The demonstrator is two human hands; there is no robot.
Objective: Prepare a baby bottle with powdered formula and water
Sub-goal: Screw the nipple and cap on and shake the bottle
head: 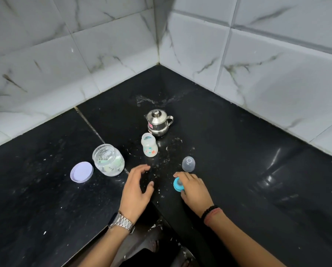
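We hold R grip [193, 186] clamped on blue nipple ring [178, 185]; L grip [137, 186] apart, empty; bottle [149, 145] ahead, btwn both.

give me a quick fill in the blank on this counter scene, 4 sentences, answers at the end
1. The right hand holds the blue ____ ring with the teat.
2. The baby bottle stands open just in front of the steel ____.
3. The jar stands open, its ____ lying on the counter beside it.
4. The left hand holds ____.

Missing words: collar; kettle; lid; nothing
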